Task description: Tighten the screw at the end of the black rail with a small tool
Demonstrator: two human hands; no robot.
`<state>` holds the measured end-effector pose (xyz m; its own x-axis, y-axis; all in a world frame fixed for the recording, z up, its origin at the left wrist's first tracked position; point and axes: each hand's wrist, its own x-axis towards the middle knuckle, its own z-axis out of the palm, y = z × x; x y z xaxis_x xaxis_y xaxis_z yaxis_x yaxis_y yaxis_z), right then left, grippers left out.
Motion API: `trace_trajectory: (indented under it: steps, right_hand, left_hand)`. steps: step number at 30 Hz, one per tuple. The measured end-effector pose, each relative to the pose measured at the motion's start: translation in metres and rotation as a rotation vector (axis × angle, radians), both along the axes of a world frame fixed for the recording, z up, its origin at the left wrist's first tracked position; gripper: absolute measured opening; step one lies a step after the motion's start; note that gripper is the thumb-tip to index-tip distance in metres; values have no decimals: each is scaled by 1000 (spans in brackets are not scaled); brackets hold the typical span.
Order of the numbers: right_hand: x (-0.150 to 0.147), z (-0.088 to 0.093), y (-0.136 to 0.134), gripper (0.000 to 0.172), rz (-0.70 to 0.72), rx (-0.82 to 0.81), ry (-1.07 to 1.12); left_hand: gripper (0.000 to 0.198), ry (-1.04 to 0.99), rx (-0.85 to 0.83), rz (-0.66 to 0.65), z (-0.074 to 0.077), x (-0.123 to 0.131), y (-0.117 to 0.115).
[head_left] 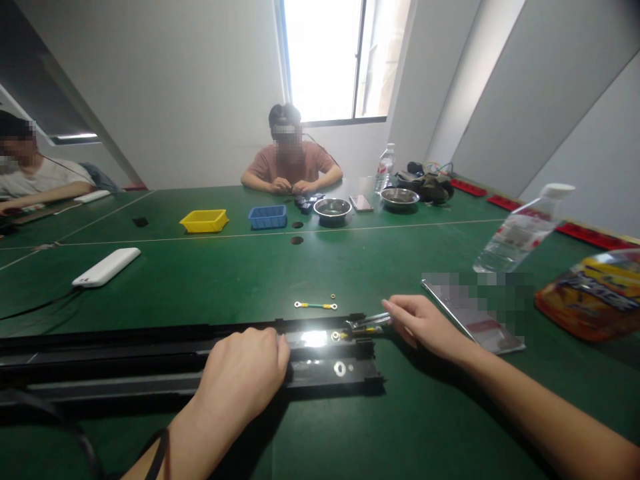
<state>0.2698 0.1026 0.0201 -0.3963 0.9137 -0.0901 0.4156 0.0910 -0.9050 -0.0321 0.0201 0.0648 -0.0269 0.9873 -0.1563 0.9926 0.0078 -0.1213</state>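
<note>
A long black metal channel [150,343] lies across the near part of the green table. My left hand [245,370] is closed over it a little short of its right end. Past that end, my right hand [425,323] pinches a silver wrench [369,322], whose head reaches over the channel. Under the wrench a ring terminal [336,336] with a yellow-green wire sits on the channel. A short green-and-yellow wire [316,306] with ring terminals at both ends lies behind the channel, and a small brass-coloured nut [333,296] rests just beyond it.
To my right are a phone [475,313], a clear water bottle [523,230] and an orange packet [593,293]. A white power bank [107,267] lies left. Farther off stand a yellow bin [204,221], a blue bin [268,217] and steel bowls [333,211]. Two other people sit around the table.
</note>
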Motion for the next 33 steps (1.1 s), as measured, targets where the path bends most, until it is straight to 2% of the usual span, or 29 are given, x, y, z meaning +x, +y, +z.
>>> trace_trajectory:
  steps: [6, 33]
  right_hand:
    - [-9, -8, 0, 52, -2, -11, 7]
    - [-15, -5, 1, 50, 2, -13, -95]
  left_hand:
    - [45, -18, -34, 33, 4, 2, 1]
    - [44, -45, -49, 58, 8, 4, 2]
